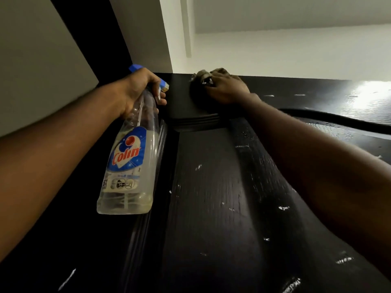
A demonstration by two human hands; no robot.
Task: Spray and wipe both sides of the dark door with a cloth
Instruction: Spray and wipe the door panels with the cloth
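The right hand (227, 88) presses the bunched cloth (201, 76) on the dark door (211, 187) at its far top edge, with the fingers curled over the cloth. The door's long axis runs from there toward the near side, so the wipe probably comes nearer. The left hand (139, 89) grips the spray bottle (131, 157) by the neck, just left of the panel. Most of the cloth and the door's other side are hidden.

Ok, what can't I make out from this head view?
Head view only:
- cloth: mostly under the right hand, so how soiled it is stays unclear.
- dark door: far side hidden by the door itself; lower part cut off by the bottom edge.
- spray bottle: small print blurred; trigger covered by the left hand.
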